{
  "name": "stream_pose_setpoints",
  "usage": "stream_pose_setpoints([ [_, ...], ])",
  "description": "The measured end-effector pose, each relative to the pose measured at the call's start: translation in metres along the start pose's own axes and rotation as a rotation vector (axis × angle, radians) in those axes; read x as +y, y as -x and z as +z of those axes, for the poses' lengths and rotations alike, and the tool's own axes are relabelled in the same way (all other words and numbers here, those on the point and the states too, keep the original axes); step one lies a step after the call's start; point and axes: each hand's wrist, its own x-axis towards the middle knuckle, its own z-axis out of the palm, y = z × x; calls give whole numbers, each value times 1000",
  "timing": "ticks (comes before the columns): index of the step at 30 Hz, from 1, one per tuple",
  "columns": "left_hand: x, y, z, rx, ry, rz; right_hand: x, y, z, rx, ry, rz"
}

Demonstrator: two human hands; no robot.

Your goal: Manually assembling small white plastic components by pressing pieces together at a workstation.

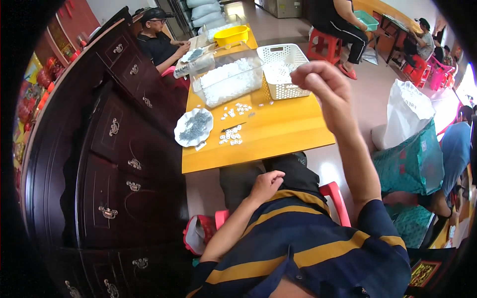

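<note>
My right hand [328,88] is raised over the table's right side, beside the white perforated basket [284,92]. Its fingers are curled in; anything between them is too small or hidden to make out. Near my lap, below the table edge, my left hand [267,187] rests closed, its palm side hidden. Small white plastic pieces [231,136] lie in loose groups on the yellow table [278,131], with a thin dark tweezer-like tool [233,127] among them. To their left, a scalloped white plate [180,138] bears a heap of small grey bits.
A clear bin [226,92] full of white pieces stands behind the groups, with a yellow basin [231,35] farther back. Dark drawers [119,144] line the left. Another person [159,42] sits at the far left. Sacks [412,159] stand on the right floor.
</note>
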Motion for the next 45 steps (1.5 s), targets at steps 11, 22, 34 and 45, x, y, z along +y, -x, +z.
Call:
stream_pose_setpoints([
  [11, 8, -10, 4, -149, -194, 92, -136, 66, -10, 98, 496, -794],
  [22, 3, -6, 3, -121, -281, 109, -154, 47, -1, -117, 203, -1207],
  [34, 18, -20, -33, 74, 28, 25, -123, 52, -1, -53, -294, -1218],
  [45, -24, -64, -115, 544, -769, 97, -92, 76, -23, -16, 935, -866],
])
